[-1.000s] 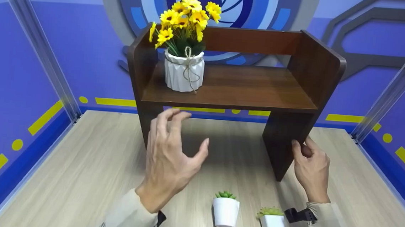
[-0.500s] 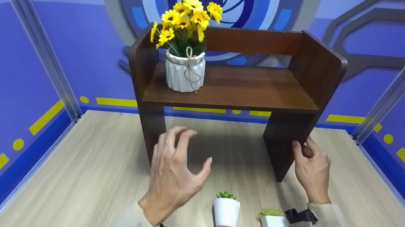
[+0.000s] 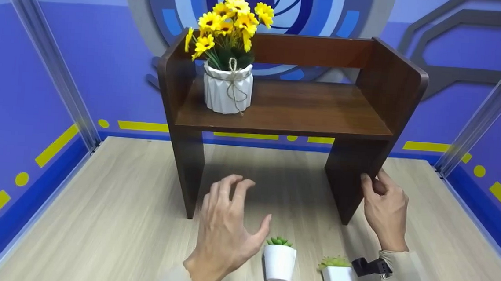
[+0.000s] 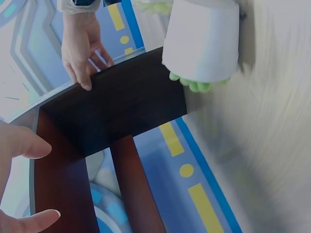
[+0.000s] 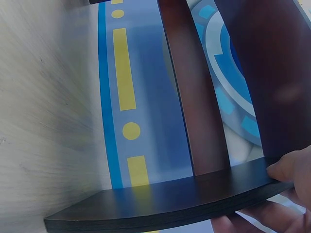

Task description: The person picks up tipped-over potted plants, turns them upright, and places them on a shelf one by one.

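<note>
A dark brown wooden shelf stands on the table. My right hand grips the front edge of its right side panel, thumb on the inner face and fingers on the outer, as the right wrist view also shows. My left hand is in front of the shelf, holding nothing, fingers bent and thumb spread wide. Close to its thumb, a white round pot with a green succulent lies on the table. Farther right lies a white squarish pot with a lighter green succulent.
On the left of the shelf board stands a white pleated pot tied with twine, with yellow artificial flowers. Blue patterned walls with metal corner posts enclose the pale wood table at the back and sides.
My left hand has moved down and to the right, away from the shelf's left panel and toward the round succulent pot. My right hand keeps its grip on the right panel.
</note>
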`<state>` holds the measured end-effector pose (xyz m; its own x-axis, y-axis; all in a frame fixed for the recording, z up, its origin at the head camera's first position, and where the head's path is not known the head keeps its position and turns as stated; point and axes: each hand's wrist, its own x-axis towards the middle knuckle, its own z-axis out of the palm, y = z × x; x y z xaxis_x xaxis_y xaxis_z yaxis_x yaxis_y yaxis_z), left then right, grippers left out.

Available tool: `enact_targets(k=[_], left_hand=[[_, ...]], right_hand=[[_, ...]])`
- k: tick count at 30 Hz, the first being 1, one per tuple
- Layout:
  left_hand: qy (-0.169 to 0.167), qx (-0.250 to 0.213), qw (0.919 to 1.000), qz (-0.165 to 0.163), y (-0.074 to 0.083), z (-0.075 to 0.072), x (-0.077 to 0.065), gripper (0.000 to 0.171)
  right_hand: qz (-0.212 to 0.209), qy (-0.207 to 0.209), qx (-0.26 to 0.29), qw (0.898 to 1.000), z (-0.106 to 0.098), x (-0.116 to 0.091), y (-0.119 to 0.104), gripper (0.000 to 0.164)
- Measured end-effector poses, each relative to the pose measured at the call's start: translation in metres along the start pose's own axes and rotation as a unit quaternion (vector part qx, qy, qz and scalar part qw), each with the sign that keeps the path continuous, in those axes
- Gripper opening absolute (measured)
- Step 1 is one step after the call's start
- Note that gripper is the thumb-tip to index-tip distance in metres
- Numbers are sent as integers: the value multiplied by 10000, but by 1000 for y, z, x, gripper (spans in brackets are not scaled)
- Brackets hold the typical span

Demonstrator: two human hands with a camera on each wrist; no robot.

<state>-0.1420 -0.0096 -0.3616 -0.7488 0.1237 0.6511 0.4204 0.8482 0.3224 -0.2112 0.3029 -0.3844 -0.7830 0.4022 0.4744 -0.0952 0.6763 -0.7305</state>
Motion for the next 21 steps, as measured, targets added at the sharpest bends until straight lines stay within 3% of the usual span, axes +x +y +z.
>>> enact_targets(k=[13,21], left_hand=[[-464,-253,9986,-41,10,26,-17,62],[-824,-283,9953,-425,17,36,-23,67]], right_hand=[[-9,4,115,9999,0,0,0,22],[-55,30,90,9999,0,-1,1,22]])
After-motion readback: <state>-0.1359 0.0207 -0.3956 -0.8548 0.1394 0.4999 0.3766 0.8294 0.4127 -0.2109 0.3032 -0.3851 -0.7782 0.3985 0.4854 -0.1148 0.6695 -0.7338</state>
